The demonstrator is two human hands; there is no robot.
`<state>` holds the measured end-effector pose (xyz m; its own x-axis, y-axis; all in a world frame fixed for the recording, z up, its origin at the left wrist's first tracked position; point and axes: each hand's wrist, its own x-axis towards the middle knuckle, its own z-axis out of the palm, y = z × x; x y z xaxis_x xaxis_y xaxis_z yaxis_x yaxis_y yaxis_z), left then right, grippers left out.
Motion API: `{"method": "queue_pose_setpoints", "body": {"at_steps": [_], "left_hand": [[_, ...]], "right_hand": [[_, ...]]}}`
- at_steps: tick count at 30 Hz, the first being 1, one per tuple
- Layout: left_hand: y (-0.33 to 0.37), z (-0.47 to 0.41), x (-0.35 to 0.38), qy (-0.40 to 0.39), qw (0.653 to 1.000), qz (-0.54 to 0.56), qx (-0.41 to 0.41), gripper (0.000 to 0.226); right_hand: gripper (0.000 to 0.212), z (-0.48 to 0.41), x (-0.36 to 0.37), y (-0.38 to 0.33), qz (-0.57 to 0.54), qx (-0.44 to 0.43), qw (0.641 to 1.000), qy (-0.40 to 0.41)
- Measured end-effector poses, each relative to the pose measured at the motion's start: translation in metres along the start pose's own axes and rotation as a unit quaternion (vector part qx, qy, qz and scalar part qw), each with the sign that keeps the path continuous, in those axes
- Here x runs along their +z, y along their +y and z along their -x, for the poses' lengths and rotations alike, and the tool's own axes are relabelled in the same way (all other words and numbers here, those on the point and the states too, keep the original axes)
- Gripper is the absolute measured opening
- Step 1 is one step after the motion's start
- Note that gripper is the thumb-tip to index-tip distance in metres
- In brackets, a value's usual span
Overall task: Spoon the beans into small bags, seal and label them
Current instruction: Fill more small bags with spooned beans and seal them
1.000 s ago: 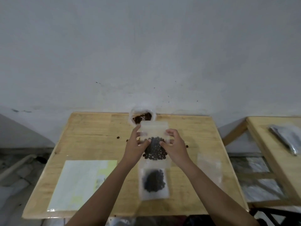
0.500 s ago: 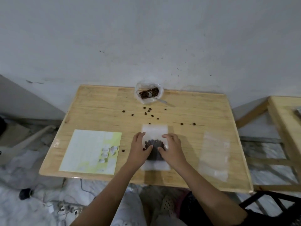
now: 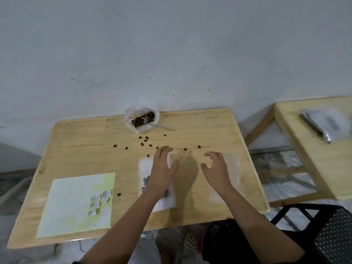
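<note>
The one head-worn wide-angle view looks forward and steeply down from over the near edge of the table [image 3: 80, 153], facing the wall [image 3: 171, 44] behind it, near enough that the left hand [image 3: 162, 172] and right hand [image 3: 217, 168] reach in from below, a second table [image 3: 323, 159] at right.

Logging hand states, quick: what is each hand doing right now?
Left hand: open, flat over the filled bag.
Right hand: open, holding nothing.
</note>
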<state>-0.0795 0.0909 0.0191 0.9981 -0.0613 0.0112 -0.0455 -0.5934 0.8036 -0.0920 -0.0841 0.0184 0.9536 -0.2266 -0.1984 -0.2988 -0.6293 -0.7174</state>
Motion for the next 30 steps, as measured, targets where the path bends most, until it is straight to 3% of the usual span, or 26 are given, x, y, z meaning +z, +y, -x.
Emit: {"method": "queue_pose_setpoints", "body": {"at_steps": [5, 11, 20, 30], "left_hand": [[0.026, -0.001, 0.068, -0.138, 0.99, -0.012, 0.003, 0.04], [0.026, 0.015, 0.115, -0.236, 0.971, -0.024, -0.034, 0.057], [0.038, 0.024, 0.143, -0.184, 0.982, 0.006, -0.05, 0.05], [0.028, 0.021, 0.147, -0.168, 0.984, 0.011, -0.058, 0.046]], "right_hand": [[0.032, 0.007, -0.039, 0.058, 0.034, 0.106, 0.992, 0.057], [0.037, 0.019, -0.044, 0.095, 0.056, 0.164, 0.985, 0.021], [0.041, 0.015, -0.035, 0.1, 0.002, 0.182, 0.983, 0.029], [0.039, 0.014, -0.041, 0.108, -0.149, 0.208, 0.964, 0.078]]}}
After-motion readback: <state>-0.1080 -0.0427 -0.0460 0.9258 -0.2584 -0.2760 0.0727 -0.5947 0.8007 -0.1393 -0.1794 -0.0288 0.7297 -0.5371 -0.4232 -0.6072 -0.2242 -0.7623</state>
